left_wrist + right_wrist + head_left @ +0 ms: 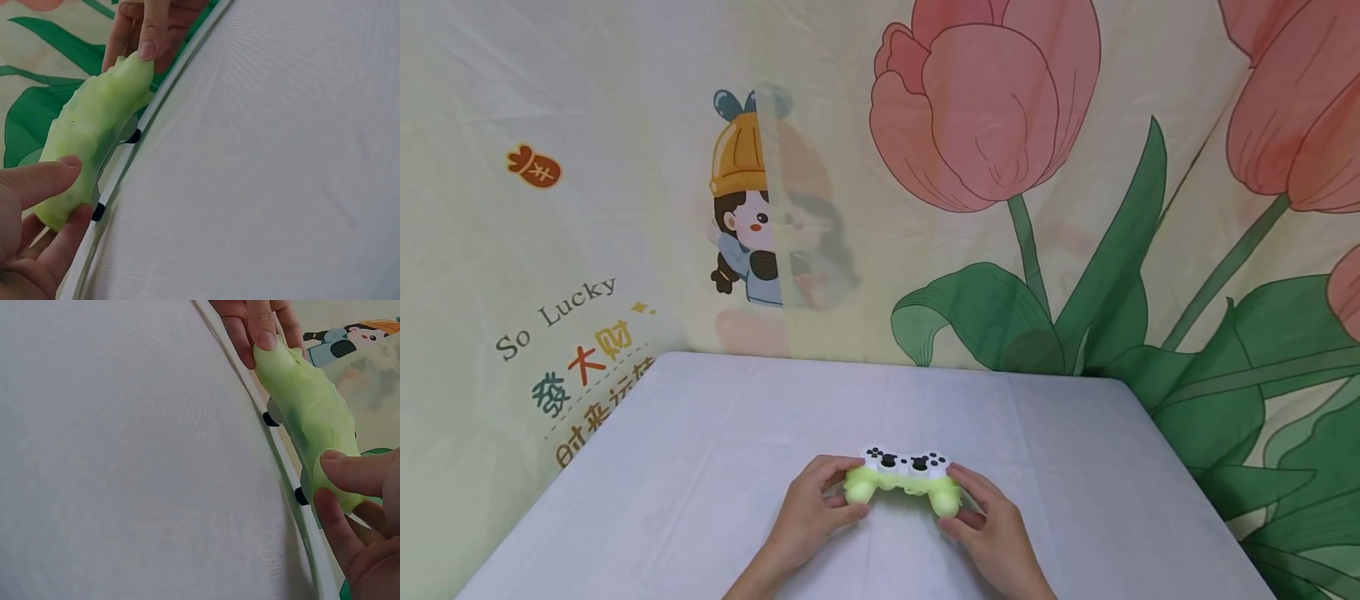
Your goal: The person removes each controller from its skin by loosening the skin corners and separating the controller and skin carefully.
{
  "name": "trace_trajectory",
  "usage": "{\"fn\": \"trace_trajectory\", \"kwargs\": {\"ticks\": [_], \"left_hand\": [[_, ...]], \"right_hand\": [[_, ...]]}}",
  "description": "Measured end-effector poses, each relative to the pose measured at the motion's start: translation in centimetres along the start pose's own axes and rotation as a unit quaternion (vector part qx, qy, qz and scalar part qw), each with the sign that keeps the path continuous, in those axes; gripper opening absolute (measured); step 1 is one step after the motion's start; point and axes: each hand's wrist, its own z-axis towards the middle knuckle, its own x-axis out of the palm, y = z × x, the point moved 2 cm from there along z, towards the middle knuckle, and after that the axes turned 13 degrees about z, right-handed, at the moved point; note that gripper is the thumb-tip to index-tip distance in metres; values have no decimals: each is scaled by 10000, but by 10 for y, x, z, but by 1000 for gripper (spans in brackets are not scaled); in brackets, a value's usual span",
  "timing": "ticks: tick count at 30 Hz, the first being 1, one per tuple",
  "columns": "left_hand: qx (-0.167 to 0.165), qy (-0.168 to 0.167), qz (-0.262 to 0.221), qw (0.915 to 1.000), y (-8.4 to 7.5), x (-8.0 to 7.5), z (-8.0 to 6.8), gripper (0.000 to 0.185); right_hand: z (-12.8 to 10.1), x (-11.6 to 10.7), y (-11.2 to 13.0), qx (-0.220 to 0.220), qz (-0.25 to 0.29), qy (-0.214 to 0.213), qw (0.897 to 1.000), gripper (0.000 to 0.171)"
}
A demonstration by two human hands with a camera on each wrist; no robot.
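A white game controller (904,461) with black thumbsticks and buttons is held between both hands. Its lower part and both grips are wrapped in a pale green, wrinkled cover (898,482). My left hand (812,508) pinches the left grip, thumb below and fingers along the upper edge. On the other side my right hand (992,521) pinches the right grip the same way. Both wrist views show the green underside of the cover (94,119), with thumbs pressed on its ends (312,406). Most of the white face is hidden there.
A white cloth covers the table (760,417) under the hands. Behind it hangs a backdrop (835,333) printed with pink tulips, green leaves, a cartoon figure and lettering.
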Motion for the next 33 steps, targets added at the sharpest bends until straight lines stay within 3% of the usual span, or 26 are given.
{"fn": "trace_trajectory", "kwargs": {"ticks": [10, 20, 33], "left_hand": [[-59, -105, 219, 9997, -2, 1, 1, 60], [-124, -143, 414, 9990, -3, 0, 0, 59], [179, -163, 787, 9966, -2, 0, 1, 58]], "right_hand": [[2, 2, 1, -230, -690, -326, 9968, 72], [1, 0, 1, -847, -862, -199, 9925, 66], [0, -1, -3, -1063, -789, -146, 9911, 61]]}}
